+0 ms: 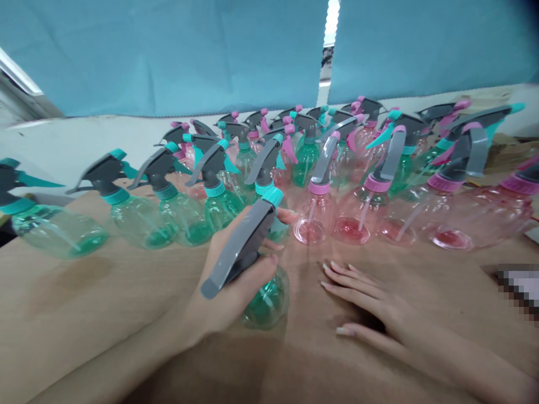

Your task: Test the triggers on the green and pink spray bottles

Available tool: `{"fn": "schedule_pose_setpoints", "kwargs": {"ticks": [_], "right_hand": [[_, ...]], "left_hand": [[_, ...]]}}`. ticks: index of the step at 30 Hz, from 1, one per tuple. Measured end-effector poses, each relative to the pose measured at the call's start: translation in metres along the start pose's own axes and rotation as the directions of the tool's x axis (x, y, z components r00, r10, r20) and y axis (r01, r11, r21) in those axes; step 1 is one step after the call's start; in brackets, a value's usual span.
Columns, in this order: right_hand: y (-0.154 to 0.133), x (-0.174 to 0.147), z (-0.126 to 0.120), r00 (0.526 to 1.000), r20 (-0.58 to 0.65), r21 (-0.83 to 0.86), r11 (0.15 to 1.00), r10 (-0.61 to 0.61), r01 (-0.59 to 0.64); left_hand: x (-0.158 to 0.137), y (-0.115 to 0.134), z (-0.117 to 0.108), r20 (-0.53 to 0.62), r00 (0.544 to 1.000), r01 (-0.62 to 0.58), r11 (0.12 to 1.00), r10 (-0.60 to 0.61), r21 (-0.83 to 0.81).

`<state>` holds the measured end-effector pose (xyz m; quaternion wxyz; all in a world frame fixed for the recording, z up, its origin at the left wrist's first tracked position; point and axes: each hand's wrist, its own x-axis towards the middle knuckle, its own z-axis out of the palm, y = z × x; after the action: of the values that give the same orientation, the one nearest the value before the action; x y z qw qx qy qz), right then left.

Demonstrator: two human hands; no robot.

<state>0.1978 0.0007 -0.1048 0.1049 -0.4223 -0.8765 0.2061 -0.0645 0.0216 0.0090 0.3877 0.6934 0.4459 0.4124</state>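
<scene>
- And here is the left hand (227, 303), fingers wrapped in a narrow grip around the neck of a green spray bottle (269, 300), thumb on the near side!
- That bottle sits ahead of the front row, closer to the near edge of the desk (126, 303); whether its base touches the wood, I cannot tell.
- Its grey spray head (248, 241) slants over the hand, turquoise nozzle (272, 196) pointing toward the far edge, rounded grey end back toward the near one. The collar is hidden by the grip.
- Over to the right hand (389, 306): palm down, holding nothing, fingers spread fairly wide, fingertips low over the desk just short of the pink bottles.
- What a line-up behind! Four turquoise-collared green bottles (143, 221) stretch toward the desk's left edge, and another stands just beyond the left hand, partly covered by it.
- On the other flank, four pink bottles (314, 216) with pink collars run toward the right edge, their grey triggers at mixed angles.
- Further back, more green and pink bottles crowd together toward the far edge, too overlapped to count.
- Behind them all, a white wall (113, 137) and blue cloth (189, 56).
</scene>
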Motion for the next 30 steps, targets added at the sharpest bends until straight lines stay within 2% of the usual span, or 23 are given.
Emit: {"fn": "schedule_pose_setpoints", "kwargs": {"ticks": [8, 13, 30], "right_hand": [[0.0001, -0.0020, 0.0003, 0.999, -0.038, 0.033, 0.999, 0.002, -0.001], [0.0005, -0.0019, -0.0001, 0.999, -0.041, 0.032, 0.999, -0.003, 0.004], [-0.0004, -0.0011, -0.0006, 1.000, 0.005, -0.061, 0.998, -0.002, 0.002]], "left_hand": [[-0.0006, 0.0015, 0.0005, -0.018, 1.000, 0.025, 0.999, -0.024, 0.033], [0.0007, -0.0007, 0.0010, -0.018, 1.000, -0.007, 1.000, 0.007, 0.000], [-0.0007, -0.0001, -0.0003, -0.005, 1.000, -0.009, 1.000, 0.009, -0.011]]}}
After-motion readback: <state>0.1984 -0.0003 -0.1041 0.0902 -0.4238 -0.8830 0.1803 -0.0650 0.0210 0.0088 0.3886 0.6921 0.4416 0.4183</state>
